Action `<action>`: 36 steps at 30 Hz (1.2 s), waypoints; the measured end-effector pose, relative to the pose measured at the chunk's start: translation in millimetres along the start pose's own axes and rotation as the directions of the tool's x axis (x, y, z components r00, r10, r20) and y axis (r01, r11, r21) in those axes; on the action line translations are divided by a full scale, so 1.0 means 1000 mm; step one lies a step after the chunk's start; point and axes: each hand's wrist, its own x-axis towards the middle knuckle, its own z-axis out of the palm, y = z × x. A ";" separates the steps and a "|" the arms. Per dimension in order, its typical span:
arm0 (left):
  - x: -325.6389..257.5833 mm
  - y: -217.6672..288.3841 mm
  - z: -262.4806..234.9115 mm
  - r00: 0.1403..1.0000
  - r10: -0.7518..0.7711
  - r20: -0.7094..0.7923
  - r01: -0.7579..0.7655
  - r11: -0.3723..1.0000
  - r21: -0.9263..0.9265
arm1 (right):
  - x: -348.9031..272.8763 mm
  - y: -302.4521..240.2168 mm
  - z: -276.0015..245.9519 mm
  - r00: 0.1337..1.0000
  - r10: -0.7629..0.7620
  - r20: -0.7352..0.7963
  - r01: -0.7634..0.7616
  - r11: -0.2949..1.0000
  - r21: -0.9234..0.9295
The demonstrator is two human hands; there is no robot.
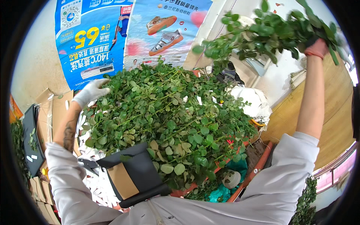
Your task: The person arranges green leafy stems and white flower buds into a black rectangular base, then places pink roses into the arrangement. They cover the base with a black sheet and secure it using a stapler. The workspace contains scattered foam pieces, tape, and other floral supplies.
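A big heap of green leafy stems (161,108) covers the work surface in front of me. My left hand (93,92), in a pale glove, is at the heap's far left edge. Its thumb and fingers are apart, with nothing held between them. Raised at the upper right, my right hand (315,48) wears a reddish and dark glove. It is closed round a bunch of leafy stems (277,32), whose leaves spread leftward above the far right of the heap. A black and tan flat piece (125,176) lies at the heap's near left, by my body.
Blue posters (92,45) cover the wall behind the heap. White bundled material (249,103) sits at its right. A white cup-like object (231,179) and teal plastic (221,193) lie near my right elbow. White paper strips (99,187) and cardboard (56,112) are at the left.
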 end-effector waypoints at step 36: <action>-0.086 0.219 -0.110 0.548 0.278 -0.789 -0.725 0.627 -0.283 | -0.130 -0.381 -0.328 0.788 -0.526 -0.320 -0.096 -0.618 0.780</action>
